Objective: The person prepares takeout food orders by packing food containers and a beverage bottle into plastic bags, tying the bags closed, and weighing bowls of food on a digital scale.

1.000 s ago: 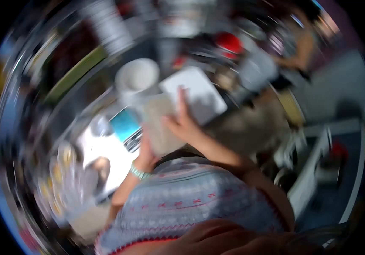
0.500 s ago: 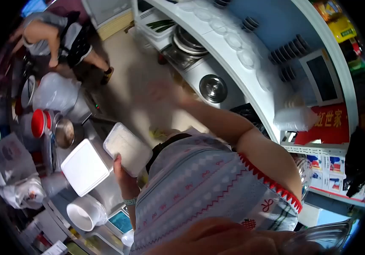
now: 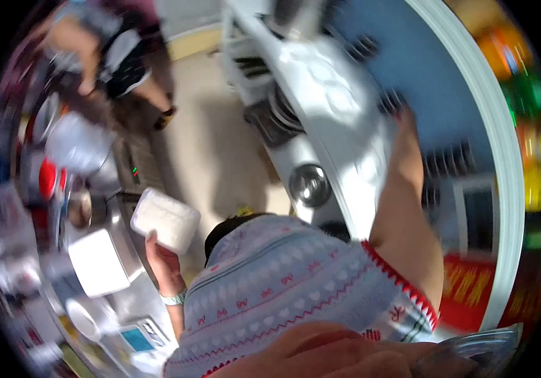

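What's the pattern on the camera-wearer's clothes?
The garment is pale blue-grey with red bows, white hearts and zigzag lines, clearest in the head view.

Garment (image 3: 283, 296), six o'clock: pale blue-grey ground, printed in horizontal bands. Motifs comprised small red bows (image 3: 264, 293), white hearts (image 3: 281, 315) and red zigzag lines, with thin dark-green lines nearer the front. Edge trim (image 3: 403, 281), four o'clock: red, saw-toothed, bordering the garment beside the right arm (image 3: 409, 242), which was bare. Larger red bow (image 3: 398, 314), between four and five o'clock, near crossing dark-green stripes. Red checked motif (image 3: 371, 334), five o'clock, partly covered. Wristband (image 3: 174, 298), between seven and eight o'clock: pale green, narrow, worn above the left hand (image 3: 165, 268), which was bare.
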Demonstrator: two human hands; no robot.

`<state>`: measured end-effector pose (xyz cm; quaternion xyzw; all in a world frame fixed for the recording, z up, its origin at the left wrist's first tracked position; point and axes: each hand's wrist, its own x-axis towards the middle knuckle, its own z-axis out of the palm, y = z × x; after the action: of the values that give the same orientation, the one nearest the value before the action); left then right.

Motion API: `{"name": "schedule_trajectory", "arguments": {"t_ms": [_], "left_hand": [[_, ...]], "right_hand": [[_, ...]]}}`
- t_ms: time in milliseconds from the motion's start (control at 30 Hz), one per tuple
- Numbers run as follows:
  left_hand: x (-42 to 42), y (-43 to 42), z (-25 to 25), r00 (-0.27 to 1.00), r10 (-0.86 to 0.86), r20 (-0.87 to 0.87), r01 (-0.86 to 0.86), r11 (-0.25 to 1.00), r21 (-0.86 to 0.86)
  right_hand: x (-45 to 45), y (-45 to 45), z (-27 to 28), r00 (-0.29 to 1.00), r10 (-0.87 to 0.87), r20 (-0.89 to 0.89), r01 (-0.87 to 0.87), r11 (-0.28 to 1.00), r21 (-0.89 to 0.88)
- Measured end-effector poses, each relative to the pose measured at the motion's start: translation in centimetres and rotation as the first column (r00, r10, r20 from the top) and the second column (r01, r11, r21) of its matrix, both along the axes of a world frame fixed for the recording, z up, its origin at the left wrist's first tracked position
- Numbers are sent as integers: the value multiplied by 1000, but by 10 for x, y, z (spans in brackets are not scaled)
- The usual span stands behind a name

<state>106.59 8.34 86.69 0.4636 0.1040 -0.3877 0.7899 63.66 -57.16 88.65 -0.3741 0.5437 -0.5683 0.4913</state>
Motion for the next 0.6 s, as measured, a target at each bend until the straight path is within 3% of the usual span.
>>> {"name": "schedule_trajectory", "arguments": {"t_ms": [100,133,167,267,300,333,367,400,467,500,533,567,600], "left_hand": [[3,18,-7,987,151,55,-148,987,-68],[-5,29,-6,982,180,49,-177,983,-53],[-16,37,-7,972,232,41,-232,973,-10],[-44,61,-4,920,392,22,-391,920,-34],[-58,74,-7,910,408,70,-411,911,36],[-78,91,-11,898,427,108,-438,891,119],[-98,98,6,839,543,44,-544,838,41],[-120,119,2,855,503,131,-513,856,66],[-164,151,7,782,601,164,-613,789,32],[-192,171,16,710,680,183,-694,720,18],[-208,193,21,668,717,199,-732,682,3],[-231,217,26,602,768,219,-787,617,0],[-254,242,31,531,813,240,-837,547,-4]], "right_hand": [[-12,35,9,968,191,-162,-196,980,-18],[-14,41,17,997,-19,-78,21,1000,22],[-19,45,20,983,-57,-175,55,998,-18],[52,130,63,820,-123,-560,-37,963,-266],[80,162,75,797,-60,-601,-143,948,-284],[114,191,75,886,96,-453,-259,914,-313],[142,225,72,830,326,-454,-461,857,-229],[169,249,66,722,536,-437,-643,753,-138],[204,262,-2,263,925,-275,-962,274,0],[236,299,-28,51,989,-139,-992,67,111],[251,355,-44,-76,997,3,-981,-76,176],[266,417,-50,-126,992,12,-976,-126,177],[278,488,-54,-357,926,127,-902,-377,210]]}}
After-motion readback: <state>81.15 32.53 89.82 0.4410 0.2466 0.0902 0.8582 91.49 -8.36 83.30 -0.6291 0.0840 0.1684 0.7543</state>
